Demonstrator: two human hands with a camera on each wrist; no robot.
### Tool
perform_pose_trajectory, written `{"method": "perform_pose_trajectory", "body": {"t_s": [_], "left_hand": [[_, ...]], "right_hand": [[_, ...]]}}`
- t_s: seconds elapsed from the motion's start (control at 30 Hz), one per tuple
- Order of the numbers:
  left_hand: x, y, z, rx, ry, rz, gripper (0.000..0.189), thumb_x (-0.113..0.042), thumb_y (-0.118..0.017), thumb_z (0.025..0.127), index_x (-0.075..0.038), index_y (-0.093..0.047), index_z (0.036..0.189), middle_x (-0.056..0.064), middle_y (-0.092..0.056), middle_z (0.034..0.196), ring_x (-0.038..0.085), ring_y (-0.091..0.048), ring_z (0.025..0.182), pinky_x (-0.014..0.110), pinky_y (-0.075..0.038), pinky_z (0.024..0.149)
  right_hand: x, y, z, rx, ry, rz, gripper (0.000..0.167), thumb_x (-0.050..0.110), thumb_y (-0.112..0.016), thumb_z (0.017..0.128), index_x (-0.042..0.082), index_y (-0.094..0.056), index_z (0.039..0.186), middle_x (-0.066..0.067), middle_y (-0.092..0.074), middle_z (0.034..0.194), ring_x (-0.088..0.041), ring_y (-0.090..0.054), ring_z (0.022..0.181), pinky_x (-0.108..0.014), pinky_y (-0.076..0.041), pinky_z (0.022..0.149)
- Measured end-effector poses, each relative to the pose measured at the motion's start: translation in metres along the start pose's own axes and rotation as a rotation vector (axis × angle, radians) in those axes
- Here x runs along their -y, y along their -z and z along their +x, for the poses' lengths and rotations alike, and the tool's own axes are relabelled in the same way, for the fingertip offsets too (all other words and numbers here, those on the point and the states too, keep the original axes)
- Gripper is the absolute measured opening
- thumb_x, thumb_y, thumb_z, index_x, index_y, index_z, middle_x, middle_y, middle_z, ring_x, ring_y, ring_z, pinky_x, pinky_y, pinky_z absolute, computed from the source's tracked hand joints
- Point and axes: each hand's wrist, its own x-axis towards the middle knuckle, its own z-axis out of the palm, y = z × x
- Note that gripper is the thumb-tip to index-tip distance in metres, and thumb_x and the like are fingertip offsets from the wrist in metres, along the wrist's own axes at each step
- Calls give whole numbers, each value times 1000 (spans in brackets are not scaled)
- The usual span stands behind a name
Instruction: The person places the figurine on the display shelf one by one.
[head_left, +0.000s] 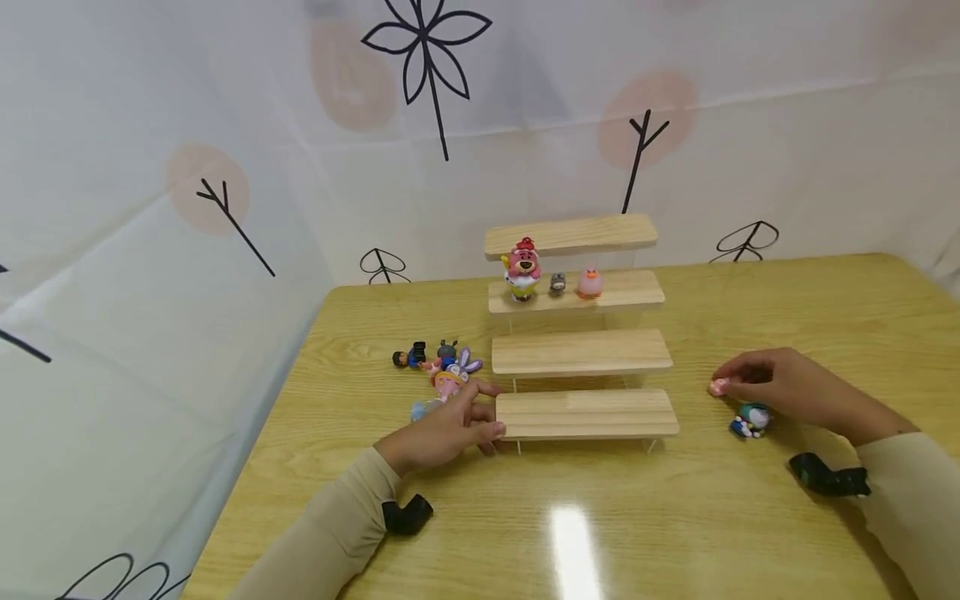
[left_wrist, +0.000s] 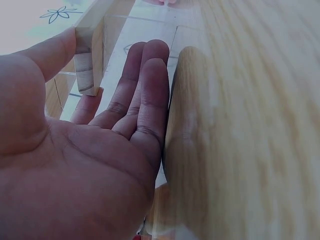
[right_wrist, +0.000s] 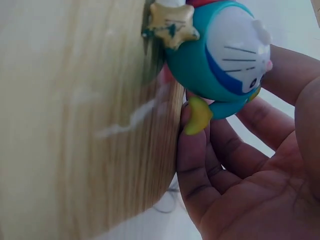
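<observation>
Pink figure (head_left: 717, 387) — pinched, seemingly, by the right hand (head_left: 804, 390).

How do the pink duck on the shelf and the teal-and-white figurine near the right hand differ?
The pink duck is pink with an orange beak, while the teal-and-white figurine also has yellow parts. The duck stands upright on the shelf; the figurine rests on the table. Both are small toys.

No lettering, label, brand, number or sign can be read; the gold star (right_wrist: 172, 24) bears dark, illegible marks.
</observation>
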Motion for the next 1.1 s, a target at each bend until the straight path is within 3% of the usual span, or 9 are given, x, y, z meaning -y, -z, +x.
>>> {"method": "perform_pose_trajectory", "body": {"t_s": [0.5, 0.73, 0.9, 1.1], "left_hand": [[3, 1, -1, 1, -4, -5, 54, -33, -58, 103, -16, -29, 145, 15, -69, 117, 21, -69, 94, 34, -55, 87], [2, -1, 0, 4, 1, -31, 51, -27, -58, 103, -14, -30, 144, 17, -67, 120, 23, -70, 98, 34, -56, 86], [-1, -1, 0, -4, -4, -19, 50, -27, -57, 103, -15, -30, 144, 17, -68, 119, 23, -70, 98, 35, -56, 86], [-3, -2, -2, -6, -6, -30, 50, -25, -57, 103, -15, -30, 144, 18, -67, 120, 23, -70, 99, 35, -56, 87]], "right_hand": [[4, -4, 1, -32, 46, -28, 20, 27, -68, 97, 11, -73, 106, 2, -67, 91, 1, -54, 73, -23, -46, 63], [6, -5, -1, -58, 73, -49, 14, 25, -69, 96, 13, -73, 102, 4, -65, 87, 2, -53, 72, -22, -47, 62], [9, -2, 0, -88, 70, -78, 13, 27, -68, 97, 16, -72, 104, 2, -67, 92, 6, -56, 77, -22, -49, 64], [15, 1, 0, -89, 48, -60, 13, 30, -65, 99, 20, -70, 105, -1, -68, 100, 1, -61, 81, -24, -50, 66]]}}
